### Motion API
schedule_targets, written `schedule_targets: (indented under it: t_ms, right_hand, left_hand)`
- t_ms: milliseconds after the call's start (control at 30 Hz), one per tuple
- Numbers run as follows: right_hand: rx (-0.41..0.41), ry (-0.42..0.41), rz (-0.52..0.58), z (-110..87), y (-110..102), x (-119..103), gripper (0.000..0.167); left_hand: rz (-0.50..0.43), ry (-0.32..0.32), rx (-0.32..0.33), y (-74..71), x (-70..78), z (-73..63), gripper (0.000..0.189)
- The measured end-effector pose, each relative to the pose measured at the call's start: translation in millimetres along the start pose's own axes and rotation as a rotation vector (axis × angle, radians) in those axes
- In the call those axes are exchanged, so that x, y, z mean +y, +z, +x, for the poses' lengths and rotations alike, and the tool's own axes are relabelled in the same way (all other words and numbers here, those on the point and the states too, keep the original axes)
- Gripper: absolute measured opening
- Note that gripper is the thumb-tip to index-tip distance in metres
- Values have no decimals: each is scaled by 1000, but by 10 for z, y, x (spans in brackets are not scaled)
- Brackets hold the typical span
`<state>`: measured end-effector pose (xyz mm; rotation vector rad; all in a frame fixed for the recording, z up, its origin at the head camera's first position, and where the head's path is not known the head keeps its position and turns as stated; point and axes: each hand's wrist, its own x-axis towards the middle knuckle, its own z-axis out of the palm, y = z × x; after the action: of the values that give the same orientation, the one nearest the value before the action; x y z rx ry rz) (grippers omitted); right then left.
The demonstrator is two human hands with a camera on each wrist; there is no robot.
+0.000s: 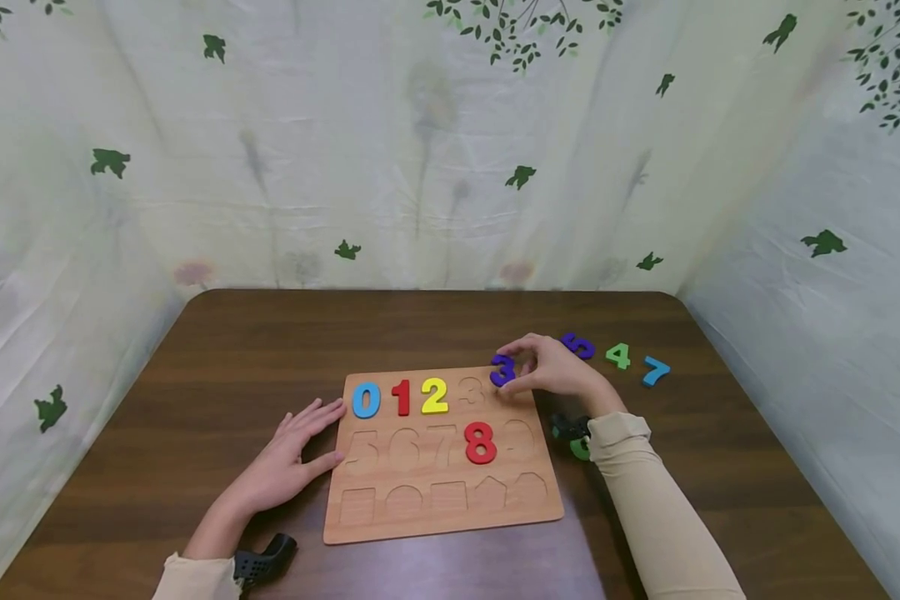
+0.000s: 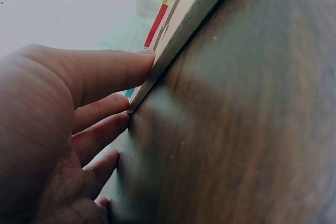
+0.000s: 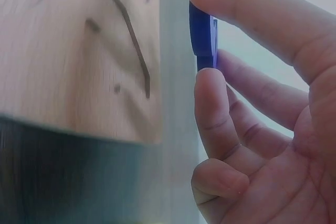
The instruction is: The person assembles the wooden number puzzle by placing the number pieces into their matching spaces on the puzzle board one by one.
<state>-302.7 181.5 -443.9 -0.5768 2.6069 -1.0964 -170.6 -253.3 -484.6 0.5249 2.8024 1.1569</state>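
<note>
A wooden number board point(image 1: 420, 522) lies on the table, with a blue 0 point(image 1: 366, 401), red 1 point(image 1: 401, 397) and yellow 2 point(image 1: 434, 396) in its top row and a red 8 point(image 1: 481, 442) in the row below. My right hand point(image 1: 562, 369) pinches a purple number 3 point(image 1: 502, 371) between thumb and fingers above the board's upper right corner, right of the 3-shaped recess. In the right wrist view the number 3 point(image 3: 202, 32) shows edge-on, apart from the board. With fingers extended, my left hand point(image 1: 288, 458) touches the board's left edge; its thumb point(image 2: 121, 72) meets that edge.
Beyond my right hand lie a purple 5 point(image 1: 578, 346), a green 4 point(image 1: 618, 356) and a blue 7 point(image 1: 656, 371). A green piece point(image 1: 580, 450) is partly hidden beneath the right wrist. A pale curtain point(image 1: 435, 225) surrounds the brown table point(image 1: 270, 333).
</note>
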Motion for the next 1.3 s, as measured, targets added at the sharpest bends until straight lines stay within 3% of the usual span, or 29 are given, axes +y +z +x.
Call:
schedule_targets:
  t_ms: [333,933,1300]
  right_hand:
    - [-53,-25,-31,161,180,-102,60]
    - [-79,39,-105,220,380,-165,61]
    - [-123,25,-117,272,428,-211,61]
  left_hand:
    - [13,-4,2,3,-22,11,70]
    - [2,-11,1,65,-23,6,69]
    - [2,-17,8,49,-12,3,70]
